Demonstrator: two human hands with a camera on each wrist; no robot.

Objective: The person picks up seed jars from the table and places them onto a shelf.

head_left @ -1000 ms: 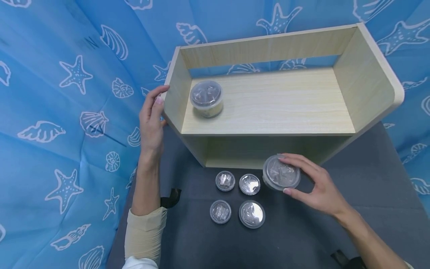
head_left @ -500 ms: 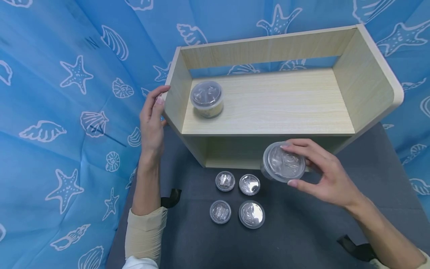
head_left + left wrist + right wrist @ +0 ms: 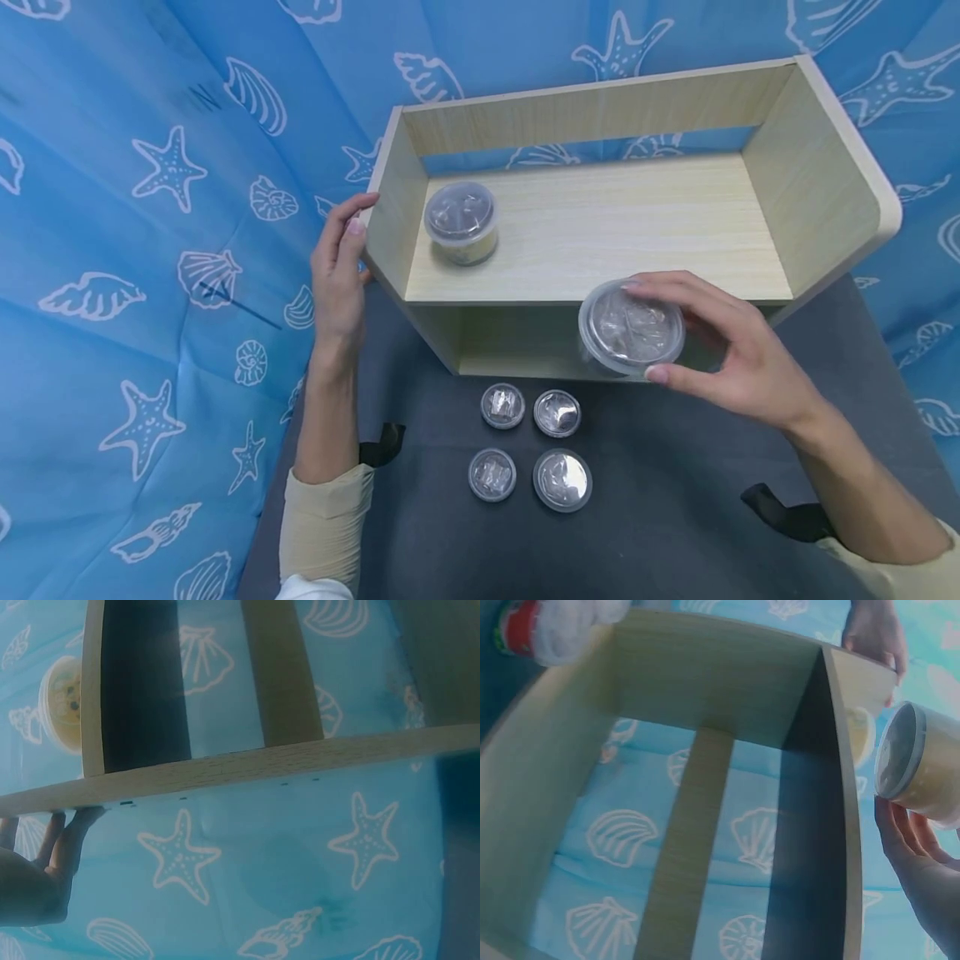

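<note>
The right hand (image 3: 738, 358) pinches a smooth, round, clear-lidded plastic tub (image 3: 632, 327) between thumb and fingers, at the front edge of the wood-grained upper board (image 3: 637, 221). The left hand (image 3: 340, 275), fingers slightly spread, presses against the left side panel (image 3: 392, 225); beside it a second tub (image 3: 462, 225) stands, the flat board stretching from there to the round-cornered right side panel (image 3: 832, 175).

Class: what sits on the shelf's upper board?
One lidded tub stands on the upper board, near its left end. The held tub and right hand hide some of the board's front edge.
</note>
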